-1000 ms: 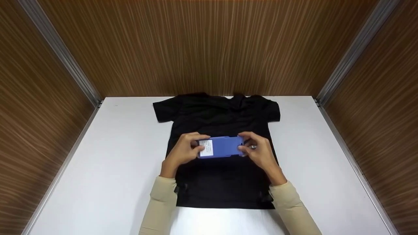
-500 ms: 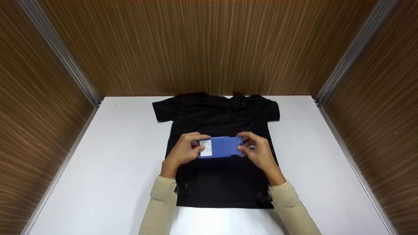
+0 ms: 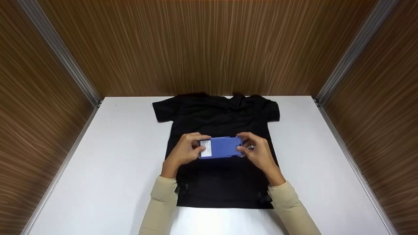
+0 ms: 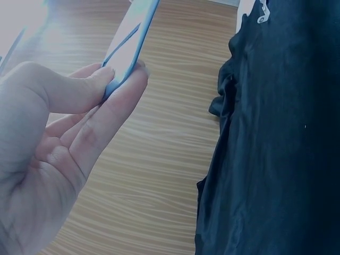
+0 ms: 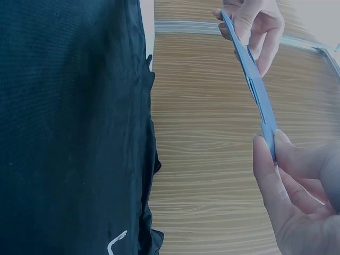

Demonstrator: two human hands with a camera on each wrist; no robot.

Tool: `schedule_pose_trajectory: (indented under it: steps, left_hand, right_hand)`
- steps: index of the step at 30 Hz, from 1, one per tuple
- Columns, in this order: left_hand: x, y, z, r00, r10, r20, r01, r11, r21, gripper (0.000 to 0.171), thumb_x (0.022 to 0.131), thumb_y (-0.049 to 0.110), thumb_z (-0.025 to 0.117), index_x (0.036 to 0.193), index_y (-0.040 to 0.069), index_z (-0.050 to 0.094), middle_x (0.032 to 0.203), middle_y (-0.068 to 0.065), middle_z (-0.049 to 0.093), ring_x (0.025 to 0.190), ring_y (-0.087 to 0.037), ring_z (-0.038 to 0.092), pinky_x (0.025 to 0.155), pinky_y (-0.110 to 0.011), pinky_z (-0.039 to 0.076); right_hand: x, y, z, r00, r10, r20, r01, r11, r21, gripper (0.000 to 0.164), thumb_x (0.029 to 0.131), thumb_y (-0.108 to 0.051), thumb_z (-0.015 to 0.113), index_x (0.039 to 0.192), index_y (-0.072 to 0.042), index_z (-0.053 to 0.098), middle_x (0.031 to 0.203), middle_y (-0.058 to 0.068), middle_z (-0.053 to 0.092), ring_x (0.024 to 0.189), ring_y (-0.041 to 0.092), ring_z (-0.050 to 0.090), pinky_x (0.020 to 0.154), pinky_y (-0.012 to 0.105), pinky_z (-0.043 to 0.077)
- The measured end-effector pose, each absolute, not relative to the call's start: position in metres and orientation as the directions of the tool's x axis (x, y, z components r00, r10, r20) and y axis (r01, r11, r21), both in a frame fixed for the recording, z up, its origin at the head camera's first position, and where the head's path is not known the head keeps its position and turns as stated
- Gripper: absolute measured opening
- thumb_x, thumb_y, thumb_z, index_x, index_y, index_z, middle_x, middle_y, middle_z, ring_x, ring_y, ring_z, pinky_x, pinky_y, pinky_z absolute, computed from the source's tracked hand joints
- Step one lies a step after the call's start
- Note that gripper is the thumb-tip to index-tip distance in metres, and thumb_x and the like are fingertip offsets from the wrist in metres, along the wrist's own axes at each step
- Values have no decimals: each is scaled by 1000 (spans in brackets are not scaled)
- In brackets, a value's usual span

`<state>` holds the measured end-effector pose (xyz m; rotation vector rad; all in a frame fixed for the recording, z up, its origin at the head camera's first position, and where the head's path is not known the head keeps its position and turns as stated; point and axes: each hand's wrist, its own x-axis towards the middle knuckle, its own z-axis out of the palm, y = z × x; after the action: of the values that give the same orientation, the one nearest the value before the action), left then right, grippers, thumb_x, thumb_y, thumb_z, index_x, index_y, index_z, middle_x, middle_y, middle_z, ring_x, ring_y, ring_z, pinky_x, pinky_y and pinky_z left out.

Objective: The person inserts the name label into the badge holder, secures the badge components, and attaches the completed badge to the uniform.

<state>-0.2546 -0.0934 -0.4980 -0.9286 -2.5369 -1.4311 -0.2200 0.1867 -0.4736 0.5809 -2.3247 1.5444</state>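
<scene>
Blue phone case [image 3: 224, 147] held up over the black shirt [image 3: 222, 186]

The left hand [image 3: 183, 150] pinches the end with the white label [image 3: 208, 149]; the right hand [image 3: 260, 151] pinches the other. The step in hand looks like a two-handed hold; any next move probably calls for level, matched motion from both.

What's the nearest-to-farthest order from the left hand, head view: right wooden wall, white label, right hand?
From the left hand:
1. White label: under its thumb, left end of the flat blue item.
2. Right hand: at the item's other end.
3. Right wooden wall: far right.
</scene>
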Motion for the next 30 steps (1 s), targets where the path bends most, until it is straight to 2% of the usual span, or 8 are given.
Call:
schedule_pose_trajectory:
  steps: [12,17,22,25,30]
  left_hand:
    - [-255,-91,-498,-808,468,358,547,370,750,39,86,-12,69,121,4,75,102,-13,72,73,-11,60,67,-20,53]
    - [-255,-90,-498,-807,467,361,549,370,750,39,85,-12,69,121,4,76,100,-13,72,72,-11,59,66,-20,53]
    - [-255,-89,-498,-804,469,367,553,360,751,39,85,-12,69,120,4,76,100,-13,72,71,-11,59,66,-20,53]
    - [-255,-89,-498,-801,471,369,554,353,754,40,85,-12,69,120,4,76,100,-13,72,70,-11,59,65,-20,52]
    - [-256,-90,-499,-797,471,378,564,358,744,40,84,-13,70,120,4,76,100,-13,73,73,-11,59,67,-21,53]
  right_hand:
    - [-220,185,-475,-872,-181,455,-490,356,-796,36,76,18,78,111,13,70,90,30,68,67,38,71,53,43,61]
    - [-224,188,-484,-880,-180,440,-475,351,-807,37,77,16,79,112,10,71,92,28,69,68,37,71,53,39,61]
    - [-237,195,-505,-878,-188,440,-479,339,-810,39,77,10,82,114,0,74,93,20,71,69,25,72,54,30,60]
    - [-237,195,-505,-873,-193,447,-487,335,-806,39,77,10,82,114,0,74,93,19,71,68,19,71,54,26,59]
    - [-236,194,-505,-870,-196,453,-494,347,-798,39,78,8,83,115,0,74,93,18,71,69,18,71,55,26,60]
